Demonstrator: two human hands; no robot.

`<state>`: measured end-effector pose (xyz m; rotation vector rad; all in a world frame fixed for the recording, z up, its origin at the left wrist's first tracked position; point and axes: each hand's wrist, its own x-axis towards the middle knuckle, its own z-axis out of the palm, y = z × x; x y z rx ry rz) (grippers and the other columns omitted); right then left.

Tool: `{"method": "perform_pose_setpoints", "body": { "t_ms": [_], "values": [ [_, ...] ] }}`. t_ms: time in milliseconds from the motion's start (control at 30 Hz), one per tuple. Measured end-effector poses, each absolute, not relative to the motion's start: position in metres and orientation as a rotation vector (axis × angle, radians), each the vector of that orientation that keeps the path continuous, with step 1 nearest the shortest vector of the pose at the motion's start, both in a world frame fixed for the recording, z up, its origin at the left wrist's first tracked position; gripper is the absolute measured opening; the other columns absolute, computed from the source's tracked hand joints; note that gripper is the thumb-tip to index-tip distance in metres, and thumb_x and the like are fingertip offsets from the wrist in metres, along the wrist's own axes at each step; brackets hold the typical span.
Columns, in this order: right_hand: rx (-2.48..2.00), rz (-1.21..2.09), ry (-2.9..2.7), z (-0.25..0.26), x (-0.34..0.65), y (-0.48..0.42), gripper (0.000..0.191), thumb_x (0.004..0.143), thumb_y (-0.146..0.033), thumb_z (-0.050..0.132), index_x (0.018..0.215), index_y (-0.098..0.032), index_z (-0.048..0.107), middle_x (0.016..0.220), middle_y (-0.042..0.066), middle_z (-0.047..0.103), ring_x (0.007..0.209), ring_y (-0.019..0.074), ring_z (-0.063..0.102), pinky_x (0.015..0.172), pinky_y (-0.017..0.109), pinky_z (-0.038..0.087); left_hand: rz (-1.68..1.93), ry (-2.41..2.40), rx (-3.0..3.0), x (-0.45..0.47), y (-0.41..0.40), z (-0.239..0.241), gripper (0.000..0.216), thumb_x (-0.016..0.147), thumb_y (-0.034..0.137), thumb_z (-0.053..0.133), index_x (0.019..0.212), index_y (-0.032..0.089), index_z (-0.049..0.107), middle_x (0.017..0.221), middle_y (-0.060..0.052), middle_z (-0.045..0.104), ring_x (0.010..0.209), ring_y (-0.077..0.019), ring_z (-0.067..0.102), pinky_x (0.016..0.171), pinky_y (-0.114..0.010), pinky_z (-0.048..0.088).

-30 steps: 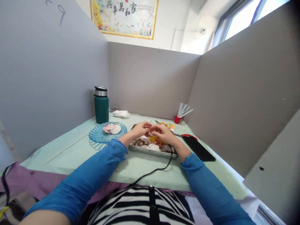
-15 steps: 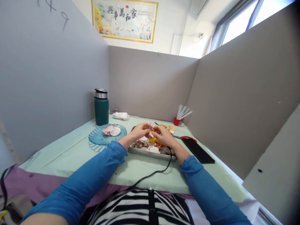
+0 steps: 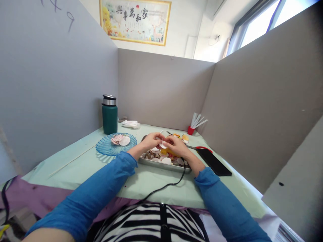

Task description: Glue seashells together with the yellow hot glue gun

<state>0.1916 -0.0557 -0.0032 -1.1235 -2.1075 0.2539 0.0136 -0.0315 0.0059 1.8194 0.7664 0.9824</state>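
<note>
My left hand [image 3: 150, 142] and my right hand [image 3: 176, 146] meet above a metal tray [image 3: 161, 164] filled with several seashells, white, brown and yellow. Both hands have their fingers pinched together around a small white shell [image 3: 163, 146] held between them. A blue glass plate [image 3: 106, 148] lies to the left of the tray with a pink shell and a white shell [image 3: 124, 140] on it.
A green flask [image 3: 109, 114] stands at the back left, white tissue [image 3: 130, 124] behind it. A red cup of white sticks [image 3: 191, 129], red-handled scissors [image 3: 202, 148] and a black phone [image 3: 214, 162] lie on the right. A black cable [image 3: 161, 186] runs toward me. Grey partitions enclose the table.
Both hands stay together over the tray; the fingers have shifted slightly and a white shell now shows between them.
</note>
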Motion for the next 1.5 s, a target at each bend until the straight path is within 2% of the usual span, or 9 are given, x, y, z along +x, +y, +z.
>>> {"method": "perform_pose_setpoints", "body": {
  "t_ms": [133,233,333,433,500,600,867,1167,1500],
  "values": [
    [-1.141,0.217,-2.120,-0.003,0.191,-0.057,0.028,0.083,-0.042,0.053,0.077,-0.015,0.060,0.066,-0.001,0.058,0.059,0.0109,0.050,0.053,0.022,0.035,0.955,0.767,1.852,0.014,-0.027,0.002,0.017,0.071,0.012,0.060,0.087,0.011,0.065,0.080,-0.004,0.067,0.059,-0.0111,0.062,0.052,-0.022,0.053],
    [-1.128,0.213,-2.112,-0.004,0.190,-0.056,0.023,0.082,-0.037,0.055,0.077,-0.016,0.061,0.069,0.000,0.060,0.061,0.0114,0.051,0.055,0.022,0.036,0.954,0.776,1.851,0.014,-0.024,-0.001,0.024,0.069,0.011,0.062,0.093,0.011,0.063,0.082,-0.005,0.065,0.060,-0.0115,0.062,0.049,-0.022,0.052],
    [-1.076,0.232,-2.103,-0.005,0.191,-0.055,0.015,0.080,-0.029,0.057,0.086,-0.016,0.063,0.075,0.001,0.063,0.065,0.0118,0.054,0.059,0.022,0.039,0.979,0.766,1.804,0.015,-0.025,-0.002,0.040,0.067,0.010,0.066,0.106,0.012,0.055,0.081,-0.003,0.062,0.060,-0.0117,0.061,0.046,-0.022,0.052],
    [-1.012,0.229,-2.106,-0.005,0.191,-0.054,0.024,0.080,-0.025,0.057,0.103,-0.018,0.061,0.080,0.001,0.064,0.065,0.0118,0.054,0.060,0.023,0.041,1.007,0.739,1.796,0.015,-0.027,-0.002,0.048,0.066,0.010,0.068,0.111,0.012,0.050,0.085,-0.004,0.061,0.063,-0.0123,0.061,0.047,-0.022,0.053],
    [-0.964,0.197,-2.125,-0.005,0.190,-0.054,0.026,0.081,-0.022,0.056,0.106,-0.019,0.061,0.085,0.002,0.065,0.067,0.0121,0.055,0.063,0.024,0.041,1.029,0.743,1.801,0.015,-0.026,-0.002,0.050,0.066,0.011,0.069,0.112,0.012,0.049,0.093,-0.007,0.060,0.065,-0.0132,0.062,0.047,-0.024,0.054],
    [-0.926,0.123,-2.155,-0.005,0.190,-0.055,0.019,0.082,-0.020,0.054,0.097,-0.019,0.065,0.087,0.003,0.065,0.072,0.0131,0.055,0.067,0.024,0.040,1.045,0.747,1.806,0.015,-0.023,-0.004,0.053,0.066,0.013,0.071,0.114,0.012,0.049,0.098,-0.008,0.058,0.066,-0.0135,0.063,0.047,-0.024,0.055],
    [-1.015,0.055,-2.139,-0.005,0.190,-0.055,0.011,0.081,-0.023,0.056,0.085,-0.018,0.065,0.074,0.001,0.062,0.067,0.0119,0.052,0.062,0.023,0.037,1.033,0.684,1.821,0.015,-0.023,-0.005,0.050,0.070,0.017,0.069,0.115,0.014,0.048,0.090,-0.005,0.058,0.068,-0.0133,0.062,0.051,-0.025,0.054],
    [-1.016,0.106,-1.984,-0.001,0.190,-0.057,0.017,0.082,-0.029,0.055,0.080,-0.017,0.066,0.072,0.001,0.065,0.066,0.0127,0.055,0.062,0.024,0.039,1.044,0.561,1.792,0.014,-0.028,-0.001,0.052,0.070,0.023,0.072,0.116,0.014,0.049,0.096,-0.008,0.060,0.083,-0.0168,0.063,0.068,-0.029,0.052],
    [-1.038,0.096,-2.085,-0.004,0.190,-0.055,0.014,0.081,-0.025,0.056,0.087,-0.018,0.066,0.074,0.000,0.065,0.065,0.0115,0.054,0.060,0.023,0.037,1.031,0.640,1.948,0.014,-0.020,-0.008,0.058,0.069,0.024,0.071,0.122,0.016,0.046,0.104,-0.010,0.060,0.076,-0.0144,0.063,0.066,-0.028,0.051]
  ]
}}
